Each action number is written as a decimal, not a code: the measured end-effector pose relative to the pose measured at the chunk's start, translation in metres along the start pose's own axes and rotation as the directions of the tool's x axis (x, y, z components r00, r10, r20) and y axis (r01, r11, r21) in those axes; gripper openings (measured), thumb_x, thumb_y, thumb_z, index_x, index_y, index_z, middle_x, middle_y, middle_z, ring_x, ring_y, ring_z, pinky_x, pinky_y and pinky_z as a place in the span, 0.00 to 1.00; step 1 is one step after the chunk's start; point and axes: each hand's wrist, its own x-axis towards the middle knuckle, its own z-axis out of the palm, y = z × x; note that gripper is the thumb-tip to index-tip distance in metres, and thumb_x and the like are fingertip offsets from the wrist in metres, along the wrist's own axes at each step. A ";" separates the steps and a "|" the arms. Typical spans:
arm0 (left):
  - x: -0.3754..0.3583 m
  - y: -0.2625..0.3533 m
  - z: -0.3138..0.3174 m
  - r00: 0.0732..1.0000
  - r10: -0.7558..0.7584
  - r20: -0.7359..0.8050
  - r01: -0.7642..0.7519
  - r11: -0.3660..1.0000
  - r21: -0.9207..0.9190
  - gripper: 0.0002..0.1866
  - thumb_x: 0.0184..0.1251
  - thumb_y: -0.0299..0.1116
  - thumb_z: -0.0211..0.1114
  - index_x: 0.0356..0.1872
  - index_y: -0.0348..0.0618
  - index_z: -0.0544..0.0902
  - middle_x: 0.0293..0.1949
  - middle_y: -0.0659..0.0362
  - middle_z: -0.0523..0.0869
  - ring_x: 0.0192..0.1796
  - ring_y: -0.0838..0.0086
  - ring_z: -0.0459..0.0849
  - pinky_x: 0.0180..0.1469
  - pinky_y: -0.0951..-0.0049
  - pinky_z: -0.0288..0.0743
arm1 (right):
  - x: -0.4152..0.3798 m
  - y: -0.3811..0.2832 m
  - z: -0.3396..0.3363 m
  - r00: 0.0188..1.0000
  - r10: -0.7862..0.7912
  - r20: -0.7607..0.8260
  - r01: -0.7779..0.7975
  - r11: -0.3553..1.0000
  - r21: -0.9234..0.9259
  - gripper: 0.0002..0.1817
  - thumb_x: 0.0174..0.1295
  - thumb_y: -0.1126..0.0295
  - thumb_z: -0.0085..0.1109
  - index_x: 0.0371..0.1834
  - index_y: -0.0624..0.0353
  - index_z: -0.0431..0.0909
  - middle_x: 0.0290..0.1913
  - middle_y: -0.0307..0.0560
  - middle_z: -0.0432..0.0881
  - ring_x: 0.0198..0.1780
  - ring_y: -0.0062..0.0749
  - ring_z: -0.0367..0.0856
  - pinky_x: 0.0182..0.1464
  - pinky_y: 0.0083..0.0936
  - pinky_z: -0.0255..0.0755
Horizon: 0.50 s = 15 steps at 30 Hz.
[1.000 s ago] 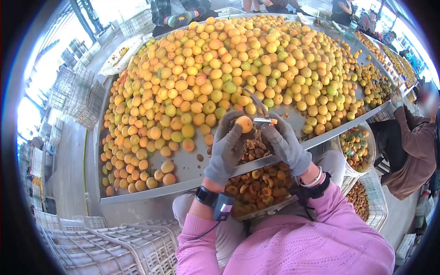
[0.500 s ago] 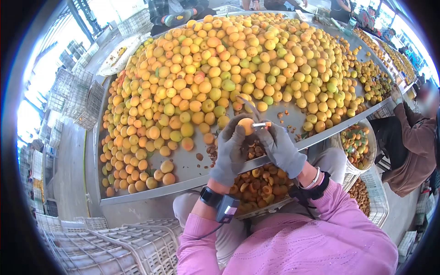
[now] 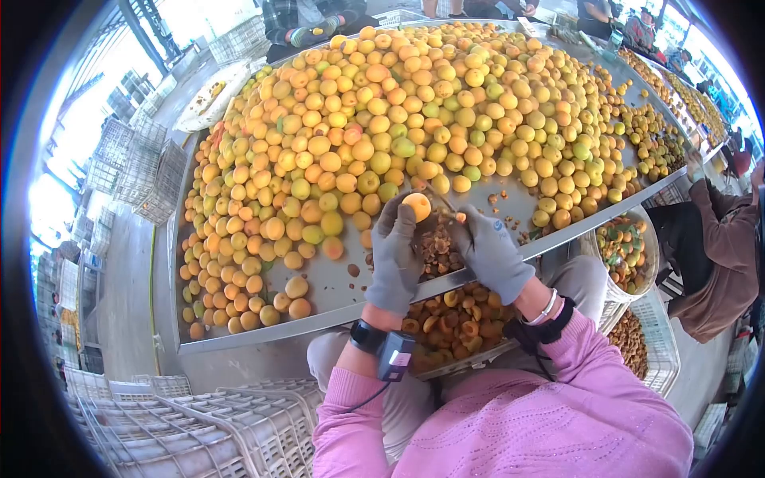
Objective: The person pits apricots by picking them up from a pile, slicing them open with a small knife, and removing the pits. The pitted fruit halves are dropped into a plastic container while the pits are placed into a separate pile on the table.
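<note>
My left hand (image 3: 396, 259) wears a grey glove and is closed around an apricot (image 3: 417, 206), held up over the table's near edge. To its right, my gloved right hand (image 3: 496, 253) grips a small knife (image 3: 440, 197). Its thin blade points up and left, near the apricot, and most of its handle is hidden in my fingers. Between and below the hands lies a small heap of brown pits and scraps (image 3: 438, 248) on the metal table (image 3: 327, 275). Under the table edge, in front of my lap, is a container of halved apricots (image 3: 462, 323).
A large pile of apricots (image 3: 343, 143) covers much of the table. White plastic crates (image 3: 199, 422) stand at the lower left. On the right are a bucket of fruit (image 3: 624, 255) and a crate of pits (image 3: 628, 338). A person in brown (image 3: 721, 255) sits beyond them.
The knife blade has come away from the apricot, and my hands have moved slightly apart. The apricot has turned in my left hand and shows a paler orange face.
</note>
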 end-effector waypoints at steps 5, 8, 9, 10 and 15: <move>-0.007 0.005 0.002 0.989 -0.042 0.145 0.074 0.972 -0.222 0.21 0.77 0.45 0.56 0.56 0.37 0.75 0.45 0.59 0.83 0.47 0.76 0.82 0.52 0.77 0.76 | -0.009 -0.006 0.001 0.997 -0.013 0.070 0.005 0.994 0.109 0.14 0.68 0.64 0.53 0.47 0.64 0.73 0.32 0.64 0.81 0.40 0.63 0.80 0.40 0.46 0.72; -0.008 0.003 -0.001 0.971 -0.116 0.209 0.169 0.951 -0.259 0.22 0.77 0.47 0.54 0.58 0.37 0.74 0.47 0.59 0.82 0.49 0.75 0.82 0.54 0.76 0.75 | -0.012 -0.004 0.005 0.998 -0.019 0.067 0.012 0.994 0.112 0.14 0.68 0.64 0.53 0.47 0.65 0.73 0.33 0.64 0.81 0.40 0.63 0.80 0.40 0.45 0.72; -0.009 0.002 -0.001 0.962 -0.098 0.254 0.169 0.946 -0.276 0.22 0.78 0.47 0.53 0.58 0.37 0.74 0.47 0.59 0.82 0.49 0.75 0.82 0.54 0.76 0.75 | -0.012 -0.003 0.007 0.998 -0.029 0.061 0.023 0.994 0.109 0.14 0.68 0.64 0.53 0.47 0.65 0.73 0.33 0.64 0.81 0.40 0.63 0.80 0.40 0.45 0.72; -0.009 0.001 -0.001 0.952 -0.078 0.296 0.168 0.941 -0.294 0.22 0.78 0.47 0.52 0.58 0.37 0.74 0.47 0.59 0.82 0.48 0.75 0.82 0.54 0.75 0.75 | -0.011 -0.004 0.007 0.998 -0.033 0.062 0.026 0.994 0.108 0.14 0.68 0.64 0.53 0.47 0.65 0.73 0.33 0.64 0.81 0.40 0.63 0.80 0.40 0.45 0.72; -0.008 0.010 -0.003 0.941 -0.087 0.328 0.193 0.932 -0.306 0.20 0.75 0.40 0.59 0.59 0.37 0.73 0.47 0.59 0.82 0.48 0.73 0.82 0.53 0.73 0.76 | -0.013 -0.004 0.009 0.995 -0.066 0.071 0.042 0.955 0.293 0.13 0.68 0.65 0.53 0.48 0.65 0.73 0.31 0.62 0.81 0.38 0.61 0.81 0.39 0.42 0.72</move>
